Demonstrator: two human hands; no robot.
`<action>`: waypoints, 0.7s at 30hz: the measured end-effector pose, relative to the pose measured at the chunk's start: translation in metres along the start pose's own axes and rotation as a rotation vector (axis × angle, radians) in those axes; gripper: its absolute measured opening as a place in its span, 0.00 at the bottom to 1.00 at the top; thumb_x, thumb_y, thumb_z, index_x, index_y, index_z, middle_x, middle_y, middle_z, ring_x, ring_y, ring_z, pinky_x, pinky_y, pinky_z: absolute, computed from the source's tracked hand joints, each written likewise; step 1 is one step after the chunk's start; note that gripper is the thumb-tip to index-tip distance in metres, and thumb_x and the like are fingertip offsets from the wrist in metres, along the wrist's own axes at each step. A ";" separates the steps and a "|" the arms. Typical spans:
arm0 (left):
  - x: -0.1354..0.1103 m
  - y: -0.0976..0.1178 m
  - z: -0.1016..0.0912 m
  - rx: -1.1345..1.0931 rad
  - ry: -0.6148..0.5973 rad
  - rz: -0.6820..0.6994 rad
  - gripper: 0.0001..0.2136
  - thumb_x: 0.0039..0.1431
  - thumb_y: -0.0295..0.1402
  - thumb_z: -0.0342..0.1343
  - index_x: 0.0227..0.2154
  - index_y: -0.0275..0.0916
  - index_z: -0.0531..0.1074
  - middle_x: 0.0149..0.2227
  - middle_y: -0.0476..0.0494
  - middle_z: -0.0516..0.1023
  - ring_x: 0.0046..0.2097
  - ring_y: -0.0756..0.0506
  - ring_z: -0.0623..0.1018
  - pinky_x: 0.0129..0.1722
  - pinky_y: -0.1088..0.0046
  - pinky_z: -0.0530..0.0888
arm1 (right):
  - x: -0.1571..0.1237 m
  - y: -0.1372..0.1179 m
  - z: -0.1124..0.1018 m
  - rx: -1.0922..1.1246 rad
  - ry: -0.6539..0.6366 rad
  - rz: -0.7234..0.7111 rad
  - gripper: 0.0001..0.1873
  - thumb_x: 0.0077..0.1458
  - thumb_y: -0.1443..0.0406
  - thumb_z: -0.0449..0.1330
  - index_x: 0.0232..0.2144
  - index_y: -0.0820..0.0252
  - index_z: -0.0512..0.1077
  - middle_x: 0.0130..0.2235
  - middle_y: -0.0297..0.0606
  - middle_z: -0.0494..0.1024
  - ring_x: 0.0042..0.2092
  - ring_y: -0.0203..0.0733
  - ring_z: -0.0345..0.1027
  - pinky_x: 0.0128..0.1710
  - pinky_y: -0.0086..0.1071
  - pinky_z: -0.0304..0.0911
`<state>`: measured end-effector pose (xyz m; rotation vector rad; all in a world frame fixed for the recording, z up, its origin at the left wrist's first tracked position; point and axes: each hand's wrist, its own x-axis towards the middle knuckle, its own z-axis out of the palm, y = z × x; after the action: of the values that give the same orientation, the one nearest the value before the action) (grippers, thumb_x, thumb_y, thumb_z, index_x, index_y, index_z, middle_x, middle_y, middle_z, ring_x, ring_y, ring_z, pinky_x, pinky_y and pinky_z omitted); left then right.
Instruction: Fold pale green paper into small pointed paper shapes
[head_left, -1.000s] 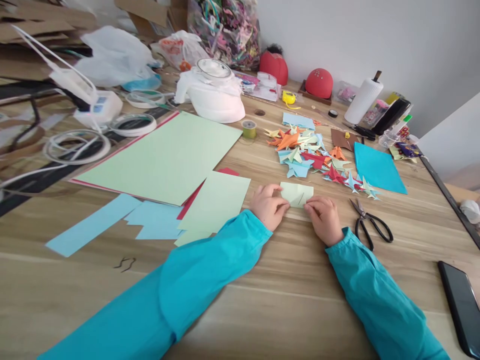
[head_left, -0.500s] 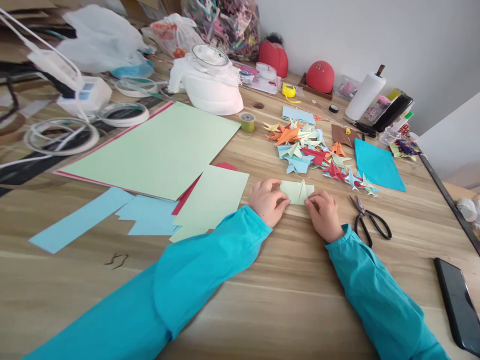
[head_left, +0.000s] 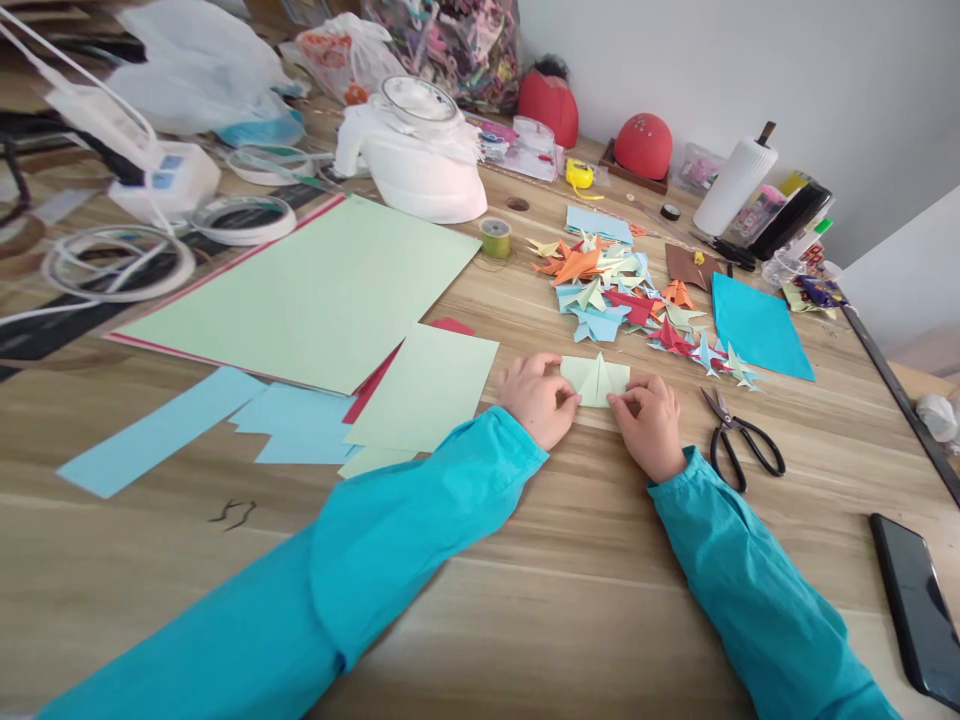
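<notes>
A small piece of pale green paper (head_left: 598,378) lies on the wooden table, with a raised triangular fold at its middle pointing away from me. My left hand (head_left: 538,400) pinches its left lower corner between thumb and fingers. At the opposite corner, my right hand (head_left: 646,422) grips the paper the same way. Black-handled scissors (head_left: 739,435) lie just right of my right hand, blades pointing away. Beyond the paper is a pile of folded paper figures (head_left: 600,290) in orange, red, blue, green and yellow.
Large green sheets (head_left: 315,290) and blue paper strips (head_left: 157,430) lie at left. A thread spool (head_left: 495,238) stands behind my hands, and a turquoise sheet (head_left: 761,325) is at right. A phone (head_left: 915,605) rests near the right edge. Coiled cables (head_left: 120,265) occupy the far left.
The triangular fold at the paper's middle has opened out into a wider, more symmetrical point. Both hands keep their pinch at the two sides and have hardly moved.
</notes>
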<state>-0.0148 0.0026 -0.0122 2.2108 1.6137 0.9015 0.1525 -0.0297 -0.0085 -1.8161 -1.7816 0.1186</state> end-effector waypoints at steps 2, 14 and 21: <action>0.000 0.001 0.000 0.008 -0.009 -0.005 0.06 0.47 0.35 0.59 0.19 0.41 0.74 0.45 0.44 0.71 0.46 0.36 0.67 0.43 0.54 0.64 | -0.001 0.000 0.000 -0.010 0.006 0.009 0.11 0.50 0.60 0.58 0.19 0.58 0.69 0.37 0.39 0.71 0.42 0.47 0.61 0.42 0.43 0.54; -0.006 0.007 -0.003 0.075 -0.034 0.120 0.06 0.49 0.29 0.55 0.20 0.38 0.71 0.44 0.44 0.73 0.44 0.39 0.68 0.38 0.57 0.64 | -0.004 -0.004 -0.006 -0.032 0.035 -0.134 0.11 0.50 0.63 0.58 0.18 0.58 0.68 0.37 0.37 0.73 0.40 0.45 0.62 0.42 0.41 0.53; -0.006 0.010 -0.004 0.133 -0.032 0.146 0.05 0.50 0.29 0.53 0.22 0.38 0.71 0.43 0.42 0.73 0.44 0.39 0.68 0.39 0.57 0.64 | -0.003 -0.004 -0.005 -0.062 0.037 -0.127 0.08 0.51 0.62 0.58 0.22 0.58 0.69 0.37 0.38 0.73 0.40 0.45 0.62 0.42 0.41 0.52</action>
<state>-0.0109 -0.0073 -0.0061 2.4482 1.5566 0.8124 0.1512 -0.0348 -0.0033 -1.7303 -1.8876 -0.0200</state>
